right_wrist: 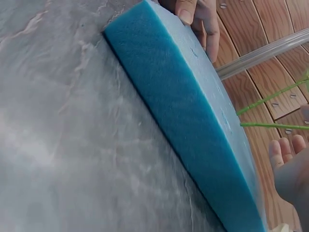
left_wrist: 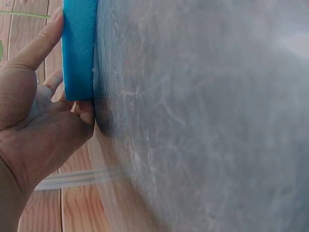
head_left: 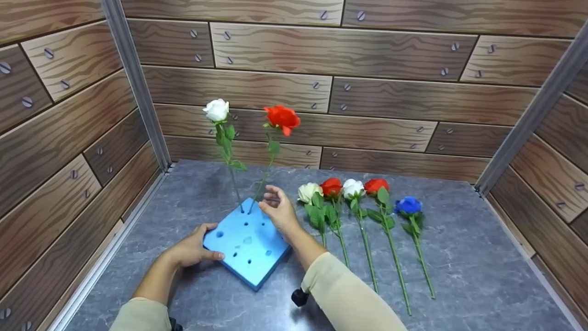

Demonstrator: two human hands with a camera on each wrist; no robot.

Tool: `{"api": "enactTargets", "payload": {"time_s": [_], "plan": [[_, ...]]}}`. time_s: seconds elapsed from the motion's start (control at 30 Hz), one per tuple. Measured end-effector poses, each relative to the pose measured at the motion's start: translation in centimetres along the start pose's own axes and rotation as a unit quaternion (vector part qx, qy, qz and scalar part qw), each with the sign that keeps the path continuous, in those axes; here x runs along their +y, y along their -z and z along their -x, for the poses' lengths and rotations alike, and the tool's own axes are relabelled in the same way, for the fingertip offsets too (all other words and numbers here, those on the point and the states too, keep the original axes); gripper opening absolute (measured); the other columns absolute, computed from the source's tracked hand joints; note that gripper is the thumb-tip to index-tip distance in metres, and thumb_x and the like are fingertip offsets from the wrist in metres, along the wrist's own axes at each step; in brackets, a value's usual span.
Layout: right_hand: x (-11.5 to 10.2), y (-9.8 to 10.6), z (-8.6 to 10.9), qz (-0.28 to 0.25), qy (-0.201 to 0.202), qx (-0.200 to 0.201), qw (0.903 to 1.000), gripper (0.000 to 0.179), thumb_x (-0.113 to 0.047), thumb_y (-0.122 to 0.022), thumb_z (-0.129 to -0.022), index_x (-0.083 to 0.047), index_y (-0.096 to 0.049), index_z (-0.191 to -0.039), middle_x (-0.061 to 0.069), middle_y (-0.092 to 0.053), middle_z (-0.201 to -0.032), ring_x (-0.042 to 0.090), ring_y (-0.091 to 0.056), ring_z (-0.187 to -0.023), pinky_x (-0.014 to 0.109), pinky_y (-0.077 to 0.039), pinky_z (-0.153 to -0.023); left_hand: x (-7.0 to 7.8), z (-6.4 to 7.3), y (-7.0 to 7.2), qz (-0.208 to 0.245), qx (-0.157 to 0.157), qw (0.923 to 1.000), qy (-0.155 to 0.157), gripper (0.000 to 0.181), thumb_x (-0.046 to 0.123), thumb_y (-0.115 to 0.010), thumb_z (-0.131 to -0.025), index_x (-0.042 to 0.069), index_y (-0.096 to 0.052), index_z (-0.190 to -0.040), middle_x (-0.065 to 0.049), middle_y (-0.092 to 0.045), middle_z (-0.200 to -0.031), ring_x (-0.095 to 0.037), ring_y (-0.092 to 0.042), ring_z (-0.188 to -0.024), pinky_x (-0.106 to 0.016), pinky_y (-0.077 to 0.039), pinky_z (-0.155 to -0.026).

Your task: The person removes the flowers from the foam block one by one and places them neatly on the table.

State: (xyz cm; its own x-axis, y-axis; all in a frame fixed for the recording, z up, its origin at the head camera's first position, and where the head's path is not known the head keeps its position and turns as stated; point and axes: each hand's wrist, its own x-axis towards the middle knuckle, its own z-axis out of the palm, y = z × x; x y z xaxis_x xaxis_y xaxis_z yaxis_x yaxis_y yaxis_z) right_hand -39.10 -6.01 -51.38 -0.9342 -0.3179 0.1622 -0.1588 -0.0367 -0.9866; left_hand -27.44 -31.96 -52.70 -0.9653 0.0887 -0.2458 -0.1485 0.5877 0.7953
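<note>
your left hand pinched blue block at left corner, toward left edge of tabletop, white rose and red rose stood in far corner, your right hand hung nearby, fingers parted

A square, light-blue foam block lies flat on the table, turned so one corner points toward the person; small dark holes and wider, shallow round dents dot its top. The left hand grips its left corner, the thumb on the upper face. Near the far corner, a white artificial rose and a red artificial rose stand in neighbouring holes, blooms up, the white leaning left and the red leaning right. Both have thin stems with green leaves. The right hand is just beside the red rose's lower stem.
</note>
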Motion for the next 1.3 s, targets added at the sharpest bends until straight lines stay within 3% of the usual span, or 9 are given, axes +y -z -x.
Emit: {"api": "enactTargets", "payload": {"time_s": [0.3,0.5,0.87,1.0,1.13,1.3], "plan": [[1.2,-1.2,-1.5,-0.026,-0.019,-0.001,0.9995,0.064,-0.013,-0.071,-0.094,-0.011,-0.042,-0.151,0.018,-0.051,-0.144,0.031,-0.055,-0.131,0.031,-0.054,-0.1,-0.2,0.0,0.1,0.0,0.002,1.0,-0.001,0.109,0.046,-0.088,-0.072,0.017,-0.027,-0.157,-0.023,-0.014,-0.167,-0.051,-0.017,-0.151,-0.068,-0.018,-0.12],[2.5,-1.1,-1.5,-0.043,-0.032,-0.013,0.9985,0.066,-0.017,-0.071,-0.095,-0.01,-0.04,-0.153,0.016,-0.051,-0.144,0.03,-0.055,-0.135,0.031,-0.053,-0.103,0.0,0.1,0.0,-0.008,0.001,1.0,0.0,0.109,0.047,-0.088,-0.072,0.017,-0.027,-0.157,-0.023,-0.014,-0.167,-0.05,-0.018,-0.152,-0.067,-0.019,-0.12],[2.4,-1.3,-1.4,0.041,-0.041,-0.061,0.9964,0.063,-0.023,-0.062,-0.101,-0.013,-0.035,-0.156,0.012,-0.051,-0.152,0.028,-0.051,-0.14,0.037,-0.048,-0.11,0.2,0.1,0.0,-0.015,0.001,0.9999,-0.001,0.108,0.045,-0.088,-0.074,0.015,-0.026,-0.157,-0.025,-0.014,-0.166,-0.052,-0.018,-0.151,-0.067,-0.019,-0.12],[2.6,-1.4,-1.4,0.062,-0.035,-0.077,0.9945,0.054,-0.022,-0.06,-0.102,-0.014,-0.042,-0.152,0.007,-0.059,-0.145,0.023,-0.057,-0.134,0.035,-0.05,-0.108,0.0,0.0,-0.1,-0.009,0.001,0.9999,0.007,0.109,0.046,-0.088,-0.073,0.016,-0.026,-0.157,-0.024,-0.015,-0.166,-0.051,-0.018,-0.151,-0.067,-0.019,-0.12],[2.6,-1.4,-1.1,0.073,-0.036,-0.067,0.9945,0.039,-0.023,-0.058,-0.103,-0.016,-0.056,-0.141,0.003,-0.067,-0.134,0.019,-0.063,-0.124,0.035,-0.053,-0.102,-0.2,-0.2,-0.2,-0.01,0.0,0.9999,0.009,0.111,0.049,-0.088,-0.072,0.017,-0.025,-0.158,-0.023,-0.014,-0.167,-0.051,-0.018,-0.151,-0.067,-0.019,-0.12],[2.7,-1.7,-1.0,0.068,0.009,-0.044,0.9967,0.023,-0.014,-0.06,-0.101,-0.008,-0.069,-0.122,0.008,-0.074,-0.119,0.023,-0.069,-0.113,0.037,-0.057,-0.096,-0.1,-0.1,0.1,-0.015,-0.004,0.9998,0.01,0.111,0.049,-0.087,-0.073,0.017,-0.023,-0.159,-0.023,-0.011,-0.167,-0.052,-0.017,-0.151,-0.067,-0.021,-0.119]]}}
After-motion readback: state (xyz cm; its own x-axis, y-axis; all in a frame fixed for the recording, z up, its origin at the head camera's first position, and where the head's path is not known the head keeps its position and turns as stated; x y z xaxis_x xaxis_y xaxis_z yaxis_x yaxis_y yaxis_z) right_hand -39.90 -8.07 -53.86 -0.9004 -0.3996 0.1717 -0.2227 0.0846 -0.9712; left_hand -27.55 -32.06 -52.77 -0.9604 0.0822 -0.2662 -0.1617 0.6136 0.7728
